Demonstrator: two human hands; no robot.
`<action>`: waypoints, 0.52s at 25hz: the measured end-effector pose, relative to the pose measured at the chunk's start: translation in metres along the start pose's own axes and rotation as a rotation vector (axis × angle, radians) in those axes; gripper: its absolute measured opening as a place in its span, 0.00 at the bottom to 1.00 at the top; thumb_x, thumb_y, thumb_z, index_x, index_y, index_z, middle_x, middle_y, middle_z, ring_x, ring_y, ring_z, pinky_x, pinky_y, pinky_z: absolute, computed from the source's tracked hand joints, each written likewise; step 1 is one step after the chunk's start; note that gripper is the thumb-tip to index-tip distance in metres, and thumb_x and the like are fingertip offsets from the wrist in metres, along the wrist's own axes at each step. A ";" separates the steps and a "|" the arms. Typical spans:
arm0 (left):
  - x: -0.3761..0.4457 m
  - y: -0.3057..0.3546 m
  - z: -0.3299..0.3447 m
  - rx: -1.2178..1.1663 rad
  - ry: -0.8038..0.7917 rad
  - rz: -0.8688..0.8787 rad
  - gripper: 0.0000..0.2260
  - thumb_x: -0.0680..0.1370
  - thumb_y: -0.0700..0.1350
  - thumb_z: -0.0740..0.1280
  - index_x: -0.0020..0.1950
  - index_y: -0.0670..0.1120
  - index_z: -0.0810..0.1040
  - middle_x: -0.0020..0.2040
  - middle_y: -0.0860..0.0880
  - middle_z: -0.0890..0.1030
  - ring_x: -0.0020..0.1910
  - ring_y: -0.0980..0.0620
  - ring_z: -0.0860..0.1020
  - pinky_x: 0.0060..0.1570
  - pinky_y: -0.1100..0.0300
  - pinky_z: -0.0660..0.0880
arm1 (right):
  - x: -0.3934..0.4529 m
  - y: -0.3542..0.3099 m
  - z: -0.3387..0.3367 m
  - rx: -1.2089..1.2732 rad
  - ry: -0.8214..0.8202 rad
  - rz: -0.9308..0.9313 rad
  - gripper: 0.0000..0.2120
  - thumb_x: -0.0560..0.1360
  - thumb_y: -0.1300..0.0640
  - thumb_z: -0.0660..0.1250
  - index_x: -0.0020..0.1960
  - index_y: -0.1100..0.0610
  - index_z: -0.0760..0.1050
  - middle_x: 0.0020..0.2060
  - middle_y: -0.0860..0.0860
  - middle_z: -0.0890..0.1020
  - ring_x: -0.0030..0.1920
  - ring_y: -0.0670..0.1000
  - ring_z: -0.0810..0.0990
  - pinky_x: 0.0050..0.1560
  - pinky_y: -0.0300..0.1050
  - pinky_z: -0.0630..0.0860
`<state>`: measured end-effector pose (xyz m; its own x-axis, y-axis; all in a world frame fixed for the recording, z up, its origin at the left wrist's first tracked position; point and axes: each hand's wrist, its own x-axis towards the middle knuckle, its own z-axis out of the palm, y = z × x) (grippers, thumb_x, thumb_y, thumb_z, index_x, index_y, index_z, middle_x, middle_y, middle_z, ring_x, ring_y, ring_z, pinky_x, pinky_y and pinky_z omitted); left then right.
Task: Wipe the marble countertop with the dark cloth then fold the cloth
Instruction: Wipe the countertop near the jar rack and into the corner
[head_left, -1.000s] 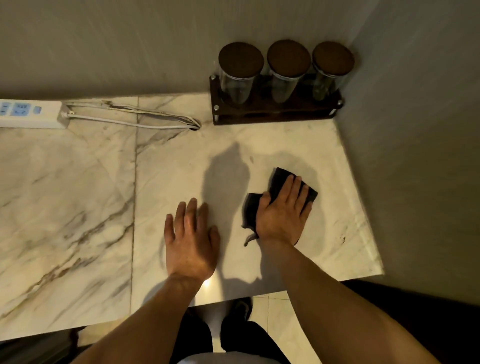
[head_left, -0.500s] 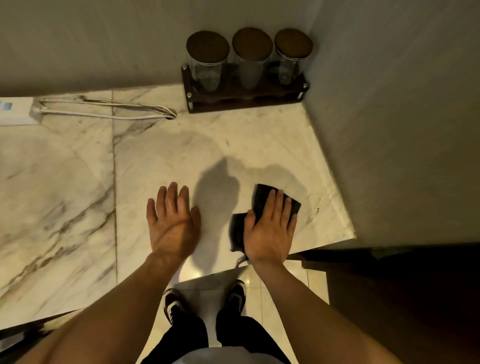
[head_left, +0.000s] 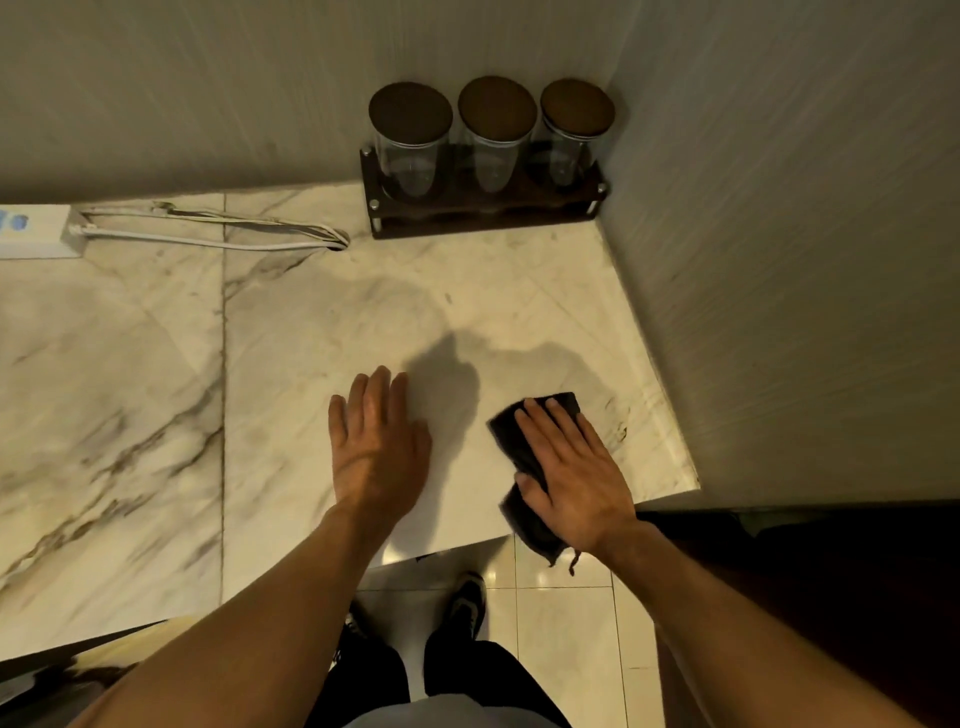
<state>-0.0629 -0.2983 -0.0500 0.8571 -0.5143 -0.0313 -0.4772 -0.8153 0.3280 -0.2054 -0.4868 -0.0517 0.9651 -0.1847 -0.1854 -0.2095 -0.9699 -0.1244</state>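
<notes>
Currently right hand (head_left: 571, 475) flat, fingers spread, pressing dark cloth (head_left: 522, 457) onto worktop (head_left: 311, 364) at 4 o'clock corner. Cloth long axis 12–6, tail overhanging near edge. Left hand (head_left: 376, 447) open, flat, empty, beside at 9 o'clock. Unwiped marble likely lies toward 10 o'clock.

The dark, crumpled cloth (head_left: 511, 441) is lying at lower right of centre on the white, grey-veined marble countertop (head_left: 311, 338), its lower end hanging over the front edge.
</notes>
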 end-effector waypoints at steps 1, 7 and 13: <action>0.002 0.003 0.003 0.000 -0.015 -0.011 0.25 0.79 0.50 0.57 0.73 0.41 0.63 0.73 0.39 0.65 0.74 0.38 0.59 0.74 0.39 0.50 | 0.003 0.006 -0.002 -0.007 -0.009 -0.041 0.31 0.78 0.42 0.49 0.77 0.52 0.46 0.77 0.48 0.50 0.77 0.49 0.44 0.76 0.51 0.45; 0.003 0.009 0.016 0.096 -0.056 -0.044 0.27 0.79 0.54 0.50 0.74 0.42 0.63 0.74 0.39 0.66 0.74 0.38 0.59 0.73 0.39 0.50 | 0.033 0.033 -0.011 -0.026 -0.064 -0.225 0.33 0.77 0.43 0.54 0.78 0.50 0.48 0.77 0.48 0.52 0.77 0.49 0.45 0.76 0.50 0.45; 0.004 0.011 0.011 0.096 -0.043 -0.028 0.26 0.78 0.53 0.56 0.72 0.40 0.67 0.71 0.37 0.68 0.72 0.35 0.61 0.71 0.36 0.54 | 0.084 0.052 -0.023 -0.031 -0.072 -0.263 0.33 0.76 0.42 0.53 0.77 0.50 0.46 0.77 0.47 0.50 0.77 0.49 0.45 0.76 0.51 0.46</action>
<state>-0.0671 -0.3123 -0.0571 0.8624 -0.4998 -0.0804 -0.4710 -0.8504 0.2345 -0.1316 -0.5561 -0.0516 0.9719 0.0849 -0.2195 0.0528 -0.9876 -0.1480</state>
